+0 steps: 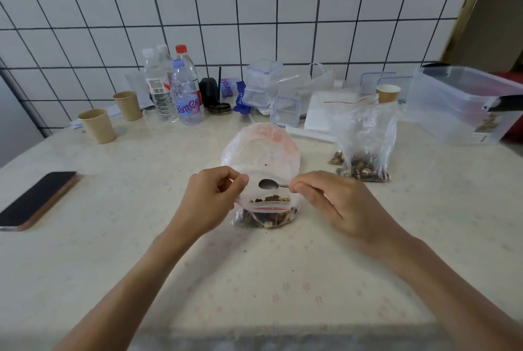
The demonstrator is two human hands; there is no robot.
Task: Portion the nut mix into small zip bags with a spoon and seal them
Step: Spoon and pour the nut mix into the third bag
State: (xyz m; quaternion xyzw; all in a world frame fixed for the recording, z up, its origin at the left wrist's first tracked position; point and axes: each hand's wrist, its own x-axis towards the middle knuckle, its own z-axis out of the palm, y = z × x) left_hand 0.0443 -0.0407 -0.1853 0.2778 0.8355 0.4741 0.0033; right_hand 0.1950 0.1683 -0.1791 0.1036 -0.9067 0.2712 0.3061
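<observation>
a phone is lying at the table's left edge, with paper cups and bottles standing behind. the left hand is pinching the rim of the open zip bag, nuts sitting inside. the right hand is pinching a spoon, bowl over the mouth. filled bags are standing at right, beside a clear tub.

On the bench: small zip bag before me, between my left hand and right hand; spoon over its mouth. Filled bags right of it; phone far left; bottles and cups behind; storage box far right.
</observation>
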